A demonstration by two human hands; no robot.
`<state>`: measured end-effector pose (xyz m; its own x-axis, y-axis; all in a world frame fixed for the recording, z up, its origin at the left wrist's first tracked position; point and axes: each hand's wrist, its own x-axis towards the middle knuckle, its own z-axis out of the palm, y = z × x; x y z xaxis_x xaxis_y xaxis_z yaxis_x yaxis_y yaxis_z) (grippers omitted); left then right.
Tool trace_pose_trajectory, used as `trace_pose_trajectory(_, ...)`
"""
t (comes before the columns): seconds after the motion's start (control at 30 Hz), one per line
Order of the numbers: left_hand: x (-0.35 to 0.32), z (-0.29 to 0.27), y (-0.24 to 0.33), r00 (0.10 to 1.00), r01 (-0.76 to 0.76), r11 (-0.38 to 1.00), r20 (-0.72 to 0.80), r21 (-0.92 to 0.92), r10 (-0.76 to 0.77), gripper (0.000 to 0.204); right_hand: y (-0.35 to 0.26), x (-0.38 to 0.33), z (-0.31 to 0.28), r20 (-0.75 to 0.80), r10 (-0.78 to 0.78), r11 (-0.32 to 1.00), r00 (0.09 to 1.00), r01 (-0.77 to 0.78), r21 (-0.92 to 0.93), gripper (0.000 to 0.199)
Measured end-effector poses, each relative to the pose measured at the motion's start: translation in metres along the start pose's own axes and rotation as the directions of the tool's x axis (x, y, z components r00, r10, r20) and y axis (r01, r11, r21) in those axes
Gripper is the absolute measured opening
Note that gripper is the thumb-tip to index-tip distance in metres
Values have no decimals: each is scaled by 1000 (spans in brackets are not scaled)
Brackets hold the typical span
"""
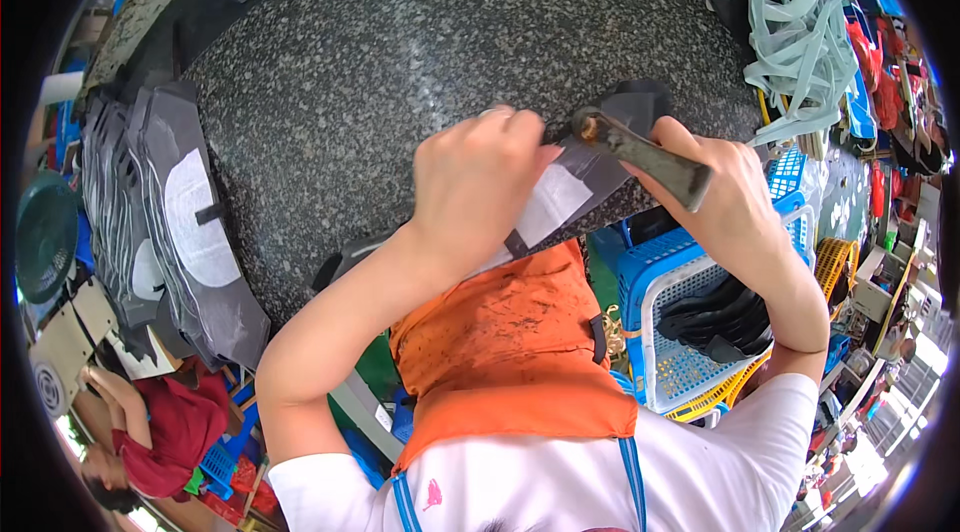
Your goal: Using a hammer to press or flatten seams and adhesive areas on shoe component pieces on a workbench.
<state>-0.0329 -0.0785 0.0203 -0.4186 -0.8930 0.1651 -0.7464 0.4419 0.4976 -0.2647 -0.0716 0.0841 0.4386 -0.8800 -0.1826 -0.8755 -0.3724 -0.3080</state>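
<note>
Across the near edge of the dark speckled worktop (400,62) lies a long dark grey material piece (610,172) with a white patch. My left hand (478,182) is closed over it, fingers curled and thumb pointing right, pinching its edge; the fingertips are partly hidden. My right hand (725,182) is wrapped round a hammer (650,157) with a worn metal head. The head's rounded end is above the grey piece, just right of my left thumb; whether it touches cannot be seen. My fingers hide the handle.
Stacked grey pieces with white patches (185,222) stand at the left edge. Pale green strips (800,42) hang in a tangle at the far right. Below the right edge is a blue and white basket (645,332) holding black pieces. Another person (170,422) sits at lower left.
</note>
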Motion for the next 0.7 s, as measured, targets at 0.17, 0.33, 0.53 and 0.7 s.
trace_pose_trajectory(0.17,-24,-5,-12,990,-136,978,21,-156,141,26,5,-5,0,-31,48,985,998,-42,169,21)
trace_pose_trajectory(0.33,-19,-13,-7,951,-307,951,-17,41,308,21,0,-1,2,32,-130,972,991,121,199,22)
trace_pose_trajectory(0.53,-33,-4,-14,969,-245,966,-58,-85,240,11,-3,0,3,-71,-85,969,994,99,225,22)
trace_pose_trajectory(0.7,-11,-2,-8,886,-448,875,-39,185,462,15,-1,6,-15,46,-54,989,998,47,143,20)
